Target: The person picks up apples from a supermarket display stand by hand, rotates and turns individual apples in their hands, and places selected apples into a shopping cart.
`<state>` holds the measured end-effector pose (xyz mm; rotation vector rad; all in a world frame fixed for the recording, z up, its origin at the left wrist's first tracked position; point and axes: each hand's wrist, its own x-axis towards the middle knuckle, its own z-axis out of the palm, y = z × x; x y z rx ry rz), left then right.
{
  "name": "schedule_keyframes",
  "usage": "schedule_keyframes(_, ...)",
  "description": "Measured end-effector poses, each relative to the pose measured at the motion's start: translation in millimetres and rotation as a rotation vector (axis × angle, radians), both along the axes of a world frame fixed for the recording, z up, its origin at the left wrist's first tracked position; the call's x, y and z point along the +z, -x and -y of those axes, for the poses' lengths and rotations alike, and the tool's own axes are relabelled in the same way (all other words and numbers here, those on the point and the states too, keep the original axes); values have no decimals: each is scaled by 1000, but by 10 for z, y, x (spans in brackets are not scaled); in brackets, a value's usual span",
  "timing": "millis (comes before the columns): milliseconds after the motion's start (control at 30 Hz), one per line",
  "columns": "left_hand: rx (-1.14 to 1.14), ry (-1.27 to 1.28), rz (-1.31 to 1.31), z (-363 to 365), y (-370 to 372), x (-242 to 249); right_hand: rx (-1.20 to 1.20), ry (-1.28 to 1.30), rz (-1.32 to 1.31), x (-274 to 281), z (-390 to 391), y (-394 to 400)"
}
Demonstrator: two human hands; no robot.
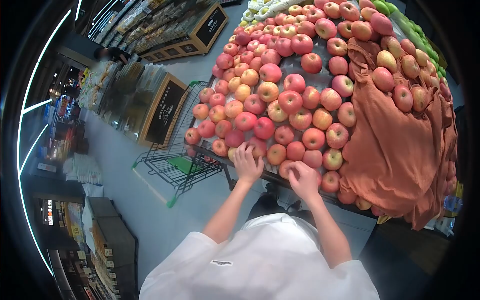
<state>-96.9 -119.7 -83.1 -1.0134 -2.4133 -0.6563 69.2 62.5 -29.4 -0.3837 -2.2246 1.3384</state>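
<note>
A sloped display holds several red and yellow apples [290, 100] in rows. My left hand [247, 162] rests on an apple [258, 146] in the front row, fingers curled over it. My right hand [302, 179] grips another front-row apple [287, 168] near the display's front edge [220, 159]. Both forearms reach forward from my white shirt.
An orange-brown cloth [395, 145] drapes over the right part of the display, with apples on and around it. A green shopping cart [175, 160] stands to the left of the display. Shelves and bakery stands [160, 107] line the aisle. Green apples [385, 7] lie at the far back.
</note>
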Motion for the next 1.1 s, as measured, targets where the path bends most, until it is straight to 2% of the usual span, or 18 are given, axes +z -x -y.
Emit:
schedule_keyframes(533,12,-23,7,43,17,-110,8,28,49,61,68,26)
schedule_keyframes(1100,-48,-39,-6,77,23,-34,-9,-17,-48,-25,44,42)
